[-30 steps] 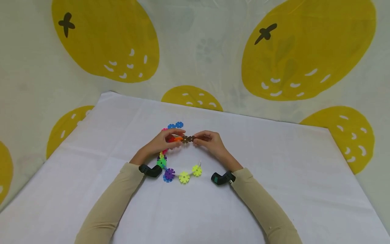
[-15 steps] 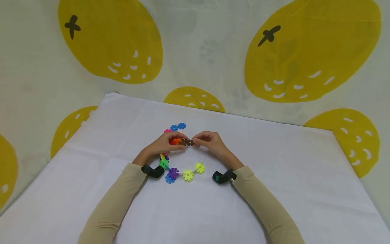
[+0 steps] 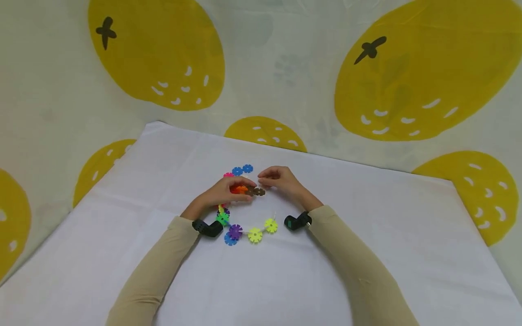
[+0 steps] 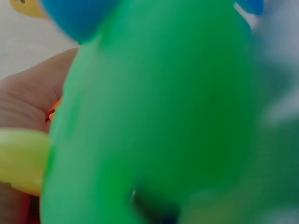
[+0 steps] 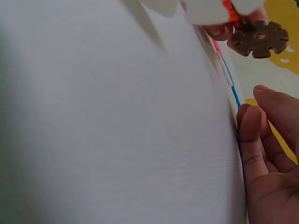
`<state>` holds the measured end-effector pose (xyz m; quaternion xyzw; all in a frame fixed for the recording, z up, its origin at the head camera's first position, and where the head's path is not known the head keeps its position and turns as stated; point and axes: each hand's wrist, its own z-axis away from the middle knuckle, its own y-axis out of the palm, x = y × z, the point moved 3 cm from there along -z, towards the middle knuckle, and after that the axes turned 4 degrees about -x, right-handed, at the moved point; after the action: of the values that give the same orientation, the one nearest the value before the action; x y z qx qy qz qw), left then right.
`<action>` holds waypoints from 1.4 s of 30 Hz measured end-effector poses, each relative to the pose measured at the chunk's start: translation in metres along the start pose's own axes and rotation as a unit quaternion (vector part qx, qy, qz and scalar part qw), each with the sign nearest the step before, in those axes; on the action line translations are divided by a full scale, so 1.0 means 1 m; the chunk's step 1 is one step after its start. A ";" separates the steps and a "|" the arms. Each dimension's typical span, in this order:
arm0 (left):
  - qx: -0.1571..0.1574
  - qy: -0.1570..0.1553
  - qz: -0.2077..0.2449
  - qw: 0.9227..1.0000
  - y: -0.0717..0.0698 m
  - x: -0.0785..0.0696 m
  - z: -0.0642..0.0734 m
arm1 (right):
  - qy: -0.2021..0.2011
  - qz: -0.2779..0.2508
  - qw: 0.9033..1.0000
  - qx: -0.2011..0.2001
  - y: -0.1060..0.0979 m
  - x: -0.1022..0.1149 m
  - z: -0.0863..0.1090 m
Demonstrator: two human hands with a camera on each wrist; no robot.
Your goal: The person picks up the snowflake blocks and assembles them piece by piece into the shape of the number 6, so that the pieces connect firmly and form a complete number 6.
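My left hand point(image 3: 218, 192) holds the end of a chain of snowflake-shaped plastic discs between thumb and fingers. Beyond its fingertips a brown disc point(image 3: 259, 192) sticks out, with an orange disc point(image 3: 242, 189) partly hidden inside the grip. My right hand point(image 3: 285, 180) is raised just right of the brown disc and apart from it. In the right wrist view its fingers are loosely bent with nothing between them, and the brown disc point(image 5: 247, 46) hangs farther off. A blurred green disc point(image 4: 154, 107) fills most of the left wrist view.
From under the left hand, the chain curves past a purple disc point(image 3: 235, 232) to a yellow-green disc point(image 3: 271, 225). Blue discs point(image 3: 247, 168) and a pink disc point(image 3: 228, 174) lie behind that hand. A white cloth point(image 3: 367, 217) covers the table, up to a fruit-patterned backdrop point(image 3: 281, 90).
My right hand has let go of the brown disc and drawn back slightly, up and away. My left hand keeps its hold, and the whole scene has shifted a little to the right.
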<state>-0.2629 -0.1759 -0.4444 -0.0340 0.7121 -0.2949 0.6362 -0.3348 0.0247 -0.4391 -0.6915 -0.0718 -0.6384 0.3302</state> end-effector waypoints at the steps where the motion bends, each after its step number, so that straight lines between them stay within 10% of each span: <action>1: 0.001 0.001 0.000 1.000 0.001 0.000 0.000 | 0.001 0.003 1.000 0.000 -0.001 0.000 -0.002; 15: 0.017 0.025 0.008 1.000 0.007 -0.007 -0.005 | 0.034 0.028 0.998 -0.039 -0.009 0.004 -0.031; 28: 0.017 0.048 -0.003 0.999 0.010 -0.012 -0.008 | 0.011 0.192 0.981 -0.015 -0.001 0.024 -0.034; 42: 0.003 0.007 -0.004 1.000 0.000 -0.001 -0.001 | 0.059 0.076 0.995 -0.035 0.002 0.010 -0.030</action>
<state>-0.2635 -0.1747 -0.4438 -0.0326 0.7154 -0.2999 0.6302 -0.3568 0.0037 -0.4313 -0.6669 0.0233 -0.6536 0.3571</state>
